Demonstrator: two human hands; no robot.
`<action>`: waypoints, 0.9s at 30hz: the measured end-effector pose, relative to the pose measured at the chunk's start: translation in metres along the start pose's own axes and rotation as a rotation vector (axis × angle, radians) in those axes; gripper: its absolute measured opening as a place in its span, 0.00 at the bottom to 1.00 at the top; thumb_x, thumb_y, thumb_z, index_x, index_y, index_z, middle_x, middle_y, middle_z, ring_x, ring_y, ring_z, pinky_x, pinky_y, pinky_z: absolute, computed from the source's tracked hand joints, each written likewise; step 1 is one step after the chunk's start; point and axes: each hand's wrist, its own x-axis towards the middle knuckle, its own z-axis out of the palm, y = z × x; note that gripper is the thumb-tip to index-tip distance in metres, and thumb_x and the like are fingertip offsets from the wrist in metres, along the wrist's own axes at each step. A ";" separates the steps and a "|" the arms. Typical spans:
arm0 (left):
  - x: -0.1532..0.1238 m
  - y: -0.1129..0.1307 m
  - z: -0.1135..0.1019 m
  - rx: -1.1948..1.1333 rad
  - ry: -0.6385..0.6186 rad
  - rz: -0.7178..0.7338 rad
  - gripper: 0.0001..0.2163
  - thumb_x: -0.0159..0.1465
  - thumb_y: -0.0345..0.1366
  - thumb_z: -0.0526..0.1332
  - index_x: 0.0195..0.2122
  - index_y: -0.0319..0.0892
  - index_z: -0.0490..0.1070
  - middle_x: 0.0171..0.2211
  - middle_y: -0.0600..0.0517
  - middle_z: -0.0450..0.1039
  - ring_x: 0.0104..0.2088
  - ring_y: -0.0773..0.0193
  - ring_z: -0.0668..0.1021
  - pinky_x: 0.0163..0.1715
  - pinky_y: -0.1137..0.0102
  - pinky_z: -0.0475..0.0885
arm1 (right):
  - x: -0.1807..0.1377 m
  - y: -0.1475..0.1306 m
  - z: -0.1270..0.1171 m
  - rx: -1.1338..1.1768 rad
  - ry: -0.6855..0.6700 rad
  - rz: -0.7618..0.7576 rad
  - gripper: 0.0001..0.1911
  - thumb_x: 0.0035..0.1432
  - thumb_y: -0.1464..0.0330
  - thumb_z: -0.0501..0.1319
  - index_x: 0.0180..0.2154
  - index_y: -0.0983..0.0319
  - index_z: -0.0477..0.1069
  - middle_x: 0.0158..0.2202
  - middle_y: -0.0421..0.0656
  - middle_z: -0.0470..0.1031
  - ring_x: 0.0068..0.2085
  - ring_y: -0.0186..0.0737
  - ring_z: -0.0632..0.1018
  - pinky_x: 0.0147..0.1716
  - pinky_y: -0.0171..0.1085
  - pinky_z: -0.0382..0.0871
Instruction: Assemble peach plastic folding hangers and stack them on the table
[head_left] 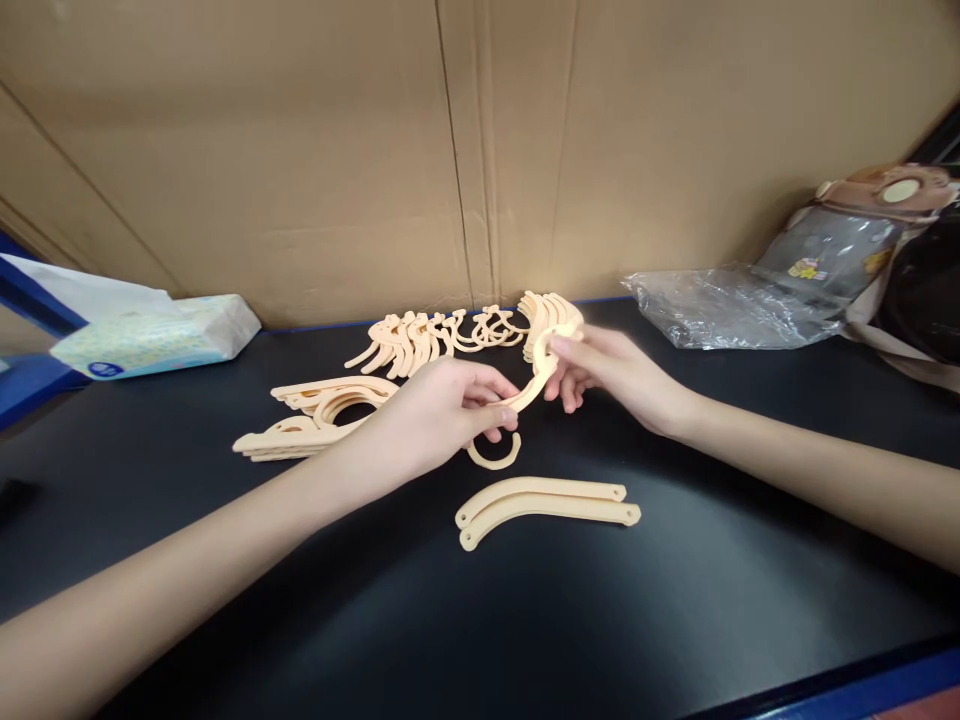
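Both my hands hold one curved beige plastic piece (534, 385) above the black table (675, 600). My left hand (439, 415) is closed on its lower left end, where a small hook loop (495, 458) hangs below the fingers. My right hand (600, 370) pinches the upper right end. Two long curved beige arms (544, 505) lie side by side on the table just below my hands. Behind my hands, a row of several beige hook pieces (435, 340) is spread out, and a stack of larger curved pieces (315, 420) lies to the left.
A cardboard wall (480, 150) closes off the back of the table. A tissue pack (150, 335) lies at the far left. Crumpled clear plastic bags (720, 305) and a brown bag (885, 250) sit at the right. The table has a blue edge (862, 690).
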 end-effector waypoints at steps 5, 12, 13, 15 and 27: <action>-0.024 -0.014 0.004 0.199 0.100 0.136 0.09 0.65 0.38 0.58 0.43 0.48 0.76 0.32 0.58 0.79 0.29 0.68 0.78 0.27 0.76 0.69 | -0.015 -0.005 -0.012 -0.134 -0.041 -0.082 0.14 0.58 0.58 0.63 0.37 0.63 0.71 0.28 0.40 0.75 0.23 0.30 0.73 0.25 0.33 0.65; -0.034 -0.019 0.010 0.206 0.233 0.217 0.13 0.68 0.41 0.54 0.49 0.46 0.73 0.37 0.56 0.79 0.32 0.67 0.78 0.34 0.75 0.70 | -0.029 -0.008 -0.010 -0.180 -0.056 -0.074 0.11 0.58 0.61 0.62 0.37 0.62 0.69 0.29 0.40 0.75 0.26 0.31 0.73 0.27 0.33 0.68; -0.034 -0.021 0.011 0.199 0.247 0.221 0.13 0.68 0.41 0.54 0.50 0.46 0.72 0.38 0.55 0.79 0.32 0.67 0.78 0.34 0.75 0.70 | -0.030 -0.007 -0.009 -0.177 -0.051 -0.081 0.11 0.58 0.61 0.62 0.37 0.61 0.68 0.30 0.40 0.75 0.26 0.32 0.73 0.27 0.34 0.69; -0.035 -0.024 0.012 0.200 0.264 0.219 0.14 0.69 0.40 0.53 0.51 0.46 0.71 0.37 0.55 0.78 0.32 0.66 0.77 0.33 0.74 0.70 | -0.031 -0.005 -0.008 -0.185 -0.040 -0.114 0.12 0.58 0.61 0.62 0.41 0.60 0.66 0.32 0.40 0.75 0.27 0.33 0.74 0.29 0.35 0.71; -0.034 -0.031 0.019 0.167 0.299 0.168 0.13 0.68 0.41 0.55 0.46 0.44 0.74 0.37 0.54 0.78 0.36 0.65 0.78 0.37 0.74 0.69 | -0.035 -0.001 -0.007 -0.455 -0.022 -0.248 0.12 0.60 0.59 0.60 0.42 0.59 0.68 0.37 0.40 0.75 0.31 0.36 0.78 0.34 0.36 0.72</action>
